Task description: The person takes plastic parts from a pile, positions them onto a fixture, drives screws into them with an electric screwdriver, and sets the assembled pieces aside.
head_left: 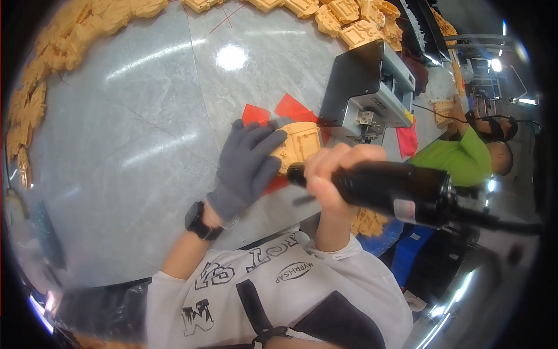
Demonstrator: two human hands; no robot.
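My left hand (247,163), in a grey glove, has its fingers closed over the left side of a yellow plastic housing (301,141). Under that housing, red sheets (295,107) lie on the grey tabletop. My bare right hand (337,171) is wrapped round a black electric screwdriver (389,189), with a cable running off to the right. The screwdriver's nose is at the lower edge of the housing; whether its tip touches a screw is hidden. Just beyond, to the right, stands a boxy grey and black machine (372,93), which looks like a screw feeder.
Many yellow plastic parts (75,35) are heaped along the table's left and far edges, with another pile (360,23) behind the machine. More yellow pieces (369,222) sit in a blue container at lower right. A person in a green top (465,157) is at the right.
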